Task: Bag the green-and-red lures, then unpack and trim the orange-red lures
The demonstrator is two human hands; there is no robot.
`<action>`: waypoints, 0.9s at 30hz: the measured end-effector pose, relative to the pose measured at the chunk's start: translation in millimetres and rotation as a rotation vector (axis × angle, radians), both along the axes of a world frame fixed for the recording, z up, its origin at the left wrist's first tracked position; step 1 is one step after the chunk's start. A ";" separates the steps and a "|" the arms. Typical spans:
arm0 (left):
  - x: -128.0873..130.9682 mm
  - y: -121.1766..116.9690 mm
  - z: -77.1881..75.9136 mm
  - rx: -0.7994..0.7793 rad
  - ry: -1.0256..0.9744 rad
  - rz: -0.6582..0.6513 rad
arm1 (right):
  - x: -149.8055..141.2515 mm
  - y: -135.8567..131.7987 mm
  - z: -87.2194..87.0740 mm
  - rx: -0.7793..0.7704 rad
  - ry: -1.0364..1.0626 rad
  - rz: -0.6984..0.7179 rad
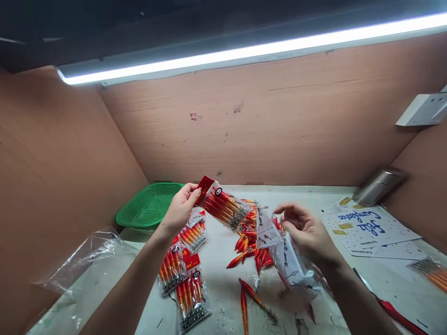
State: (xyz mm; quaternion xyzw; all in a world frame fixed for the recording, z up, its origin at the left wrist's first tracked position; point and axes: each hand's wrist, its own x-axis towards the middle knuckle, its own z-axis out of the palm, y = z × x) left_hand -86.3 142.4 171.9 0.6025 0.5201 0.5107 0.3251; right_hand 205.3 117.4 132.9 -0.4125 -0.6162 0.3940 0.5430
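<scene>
My left hand (180,208) pinches the red header card of a clear packet of red-and-gold fishing lures (223,205), held tilted above the table. My right hand (303,231) is closed at the edge of some white printed plastic bags (289,261), which hang crumpled and blurred below the fingers. Between the hands lies a pile of loose red-and-gold lures (248,243). Two more loose lures (252,298) rest closer to me. Under my left forearm, several filled lure packets (193,298) overlap on the white tabletop (220,274).
A green plastic basket (148,204) stands at the back left, with a clear plastic bag (91,260) before it. On the right are printed cards (372,228), a metal cylinder (380,187), a red-handled tool (398,314) and another lure bundle (433,274). Wooden walls enclose the table.
</scene>
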 end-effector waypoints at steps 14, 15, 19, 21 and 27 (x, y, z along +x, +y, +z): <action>17.6 -30.3 -7.3 0.311 0.110 -0.328 | -19.5 -15.8 5.5 0.305 -0.512 0.138; 16.3 -30.7 -6.9 0.372 0.166 -0.350 | -19.5 -16.3 5.2 0.291 -0.523 0.156; 15.2 -31.1 -5.4 0.533 0.241 -0.424 | -21.2 -18.0 5.7 0.279 -0.514 0.206; 15.8 -31.2 -5.4 0.546 0.237 -0.446 | -22.5 -17.5 4.3 0.225 -0.466 0.248; 17.3 -38.0 -14.1 0.634 0.256 -0.489 | -18.9 -6.9 -9.8 -0.039 -0.125 0.114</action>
